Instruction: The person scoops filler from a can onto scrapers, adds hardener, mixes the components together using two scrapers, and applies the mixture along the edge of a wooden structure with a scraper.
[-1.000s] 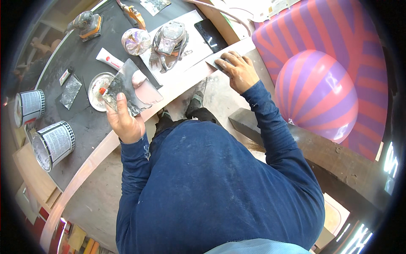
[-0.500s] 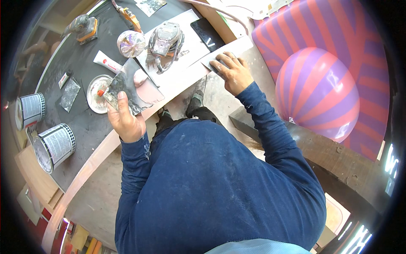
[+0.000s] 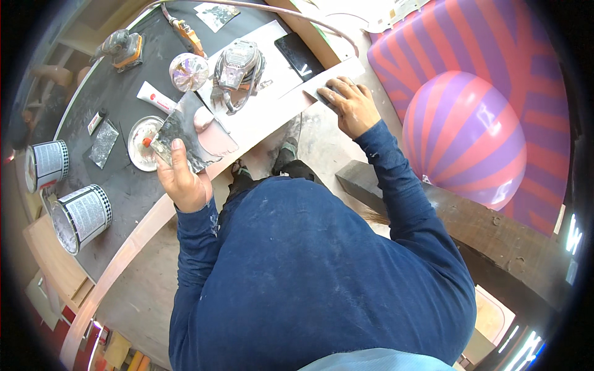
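My left hand (image 3: 185,180) grips a flat dark mixing plate (image 3: 184,130) by its near corner, thumb on top. Pale pink filler paste (image 3: 213,137) is spread on the plate's right part, with a rounded lump above it. My right hand (image 3: 354,106) is closed on a dark flat spreader (image 3: 326,97), mostly covered by the fingers. It rests against the right end of a long white board (image 3: 263,130) along the bench's near edge. Behind the plate, a round tin lid (image 3: 138,158) with white smears holds a small red-orange piece (image 3: 146,142).
A dusty sander (image 3: 239,67) stands on a white sheet beside a black phone (image 3: 299,57). Another sander (image 3: 127,51), a white tube (image 3: 156,98) and two cans (image 3: 80,216) occupy the dark bench. A striped purple-and-red balloon-like shape (image 3: 465,136) stands right, behind a wooden beam (image 3: 495,238).
My right hand and the spreader have slid a little to the right along the white board. The left hand stays nearly still, with the plate turned slightly.
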Motion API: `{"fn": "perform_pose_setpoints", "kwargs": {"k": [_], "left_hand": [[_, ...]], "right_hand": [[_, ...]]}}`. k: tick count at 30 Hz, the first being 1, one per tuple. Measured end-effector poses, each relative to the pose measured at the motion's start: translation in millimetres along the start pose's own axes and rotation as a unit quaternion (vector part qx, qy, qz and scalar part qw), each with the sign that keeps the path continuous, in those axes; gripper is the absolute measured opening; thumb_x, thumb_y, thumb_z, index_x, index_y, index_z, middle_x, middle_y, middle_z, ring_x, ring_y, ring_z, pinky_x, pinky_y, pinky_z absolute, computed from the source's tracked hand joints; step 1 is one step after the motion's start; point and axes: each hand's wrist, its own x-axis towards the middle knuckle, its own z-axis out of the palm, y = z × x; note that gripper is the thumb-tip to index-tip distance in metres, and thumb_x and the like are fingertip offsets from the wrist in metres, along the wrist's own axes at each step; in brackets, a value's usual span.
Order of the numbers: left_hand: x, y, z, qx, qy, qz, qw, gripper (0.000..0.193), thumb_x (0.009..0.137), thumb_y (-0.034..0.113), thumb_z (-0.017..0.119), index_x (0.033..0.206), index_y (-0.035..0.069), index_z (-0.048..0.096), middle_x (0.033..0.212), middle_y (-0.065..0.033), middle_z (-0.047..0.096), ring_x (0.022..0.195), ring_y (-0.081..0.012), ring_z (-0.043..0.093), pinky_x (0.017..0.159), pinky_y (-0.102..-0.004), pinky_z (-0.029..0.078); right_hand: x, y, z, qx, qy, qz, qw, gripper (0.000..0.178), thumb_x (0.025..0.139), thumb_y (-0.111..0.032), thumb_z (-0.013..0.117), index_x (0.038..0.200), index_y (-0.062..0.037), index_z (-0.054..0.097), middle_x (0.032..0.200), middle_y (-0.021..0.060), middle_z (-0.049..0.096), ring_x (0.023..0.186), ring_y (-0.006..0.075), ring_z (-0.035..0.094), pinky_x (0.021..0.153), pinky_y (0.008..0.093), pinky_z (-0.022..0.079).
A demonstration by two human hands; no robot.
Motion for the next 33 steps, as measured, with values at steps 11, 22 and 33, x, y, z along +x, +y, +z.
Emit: {"fn": "perform_pose_setpoints", "kwargs": {"k": [11,22,33], "left_hand": [[-9.2,-3.2,5.5,-0.009,0.023,0.007,1.000,0.044,0.097,0.006,0.054,0.139,-0.004,0.041,0.128,-0.0156,0.058,0.112,-0.0235,0.061,0.096,-0.0360,0.052],[-9.5,-7.2,11.1,-0.009,0.026,0.005,1.000,0.040,0.097,0.005,0.053,0.135,-0.004,0.045,0.126,-0.0159,0.059,0.110,-0.0233,0.062,0.094,-0.0365,0.053],[-11.8,-8.6,19.0,-0.009,0.019,-0.002,1.000,0.038,0.097,0.005,0.052,0.133,-0.004,0.047,0.125,-0.0151,0.060,0.111,-0.0228,0.062,0.094,-0.0353,0.052]], "right_hand": [[2.6,12.2,14.2,-0.002,0.007,-0.008,1.000,0.046,0.084,-0.002,0.061,0.126,-0.0191,0.060,0.128,0.0045,0.056,0.127,0.0242,0.050,0.096,0.0430,0.041],[-33.1,-2.2,-12.1,-0.002,-0.074,0.008,0.997,0.042,0.084,-0.005,0.063,0.124,-0.0184,0.062,0.125,0.0047,0.058,0.124,0.0247,0.052,0.094,0.0428,0.042],[-7.7,25.5,7.9,0.016,0.012,0.013,1.000,0.050,0.079,0.000,0.058,0.126,-0.0188,0.059,0.129,0.0033,0.055,0.132,0.0215,0.045,0.101,0.0448,0.037]]}}
